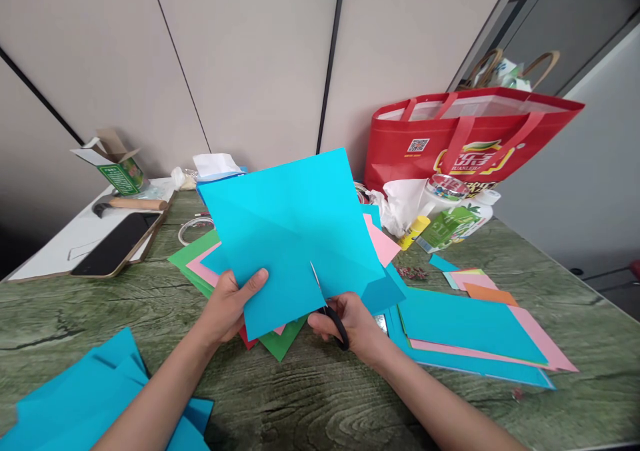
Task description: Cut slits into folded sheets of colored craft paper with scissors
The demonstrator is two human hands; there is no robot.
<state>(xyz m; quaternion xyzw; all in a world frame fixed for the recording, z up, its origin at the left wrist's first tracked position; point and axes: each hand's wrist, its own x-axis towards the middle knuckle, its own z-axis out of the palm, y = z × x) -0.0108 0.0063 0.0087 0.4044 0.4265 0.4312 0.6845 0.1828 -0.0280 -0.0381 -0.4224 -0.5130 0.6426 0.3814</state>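
Observation:
A large sheet of blue paper [295, 217] is held up over the table, its lower edge tilted. My left hand [230, 304] pinches it at the lower left, thumb on the front face. My right hand [350, 321] grips the black-handled scissors [336, 324] at the sheet's lower edge. One thin blade lies over the front of the paper; the rest of the scissors is hidden behind the sheet and my fingers. Behind and under the sheet, green paper [193, 254], pink paper [383, 241] and a bit of red paper stick out.
Blue sheets [75, 391] lie at the front left. Cut blue, pink and orange pieces [470, 324] are stacked at the right. Farther back are a phone [117, 244], a hammer [137, 203], a green box [123, 177], a glue stick [414, 232] and a red bag [400, 151].

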